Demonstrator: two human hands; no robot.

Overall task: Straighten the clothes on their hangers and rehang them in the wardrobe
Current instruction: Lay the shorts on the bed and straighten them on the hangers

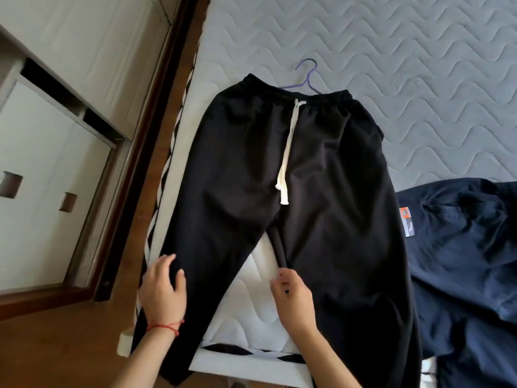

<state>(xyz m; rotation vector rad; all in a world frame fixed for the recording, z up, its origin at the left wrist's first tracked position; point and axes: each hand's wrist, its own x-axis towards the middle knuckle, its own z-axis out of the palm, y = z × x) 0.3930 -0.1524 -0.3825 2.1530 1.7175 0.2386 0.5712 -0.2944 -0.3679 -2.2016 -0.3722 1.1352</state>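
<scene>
The black trousers (293,191) lie flat on the bed (419,65), waistband over a purple hanger (307,77), leg ends drooping off the mattress edge. The left hand (163,289) rests on the outer leg with fingers apart; the right hand (293,295) has fingers pinched on the inner seam. A hard tug could likely drag the waistband off the hanger, or the legs slide floorward.

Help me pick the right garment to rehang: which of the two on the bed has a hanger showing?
The black trousers: a purple hanger pokes out above their waistband. The navy garment to their right shows none.
</scene>
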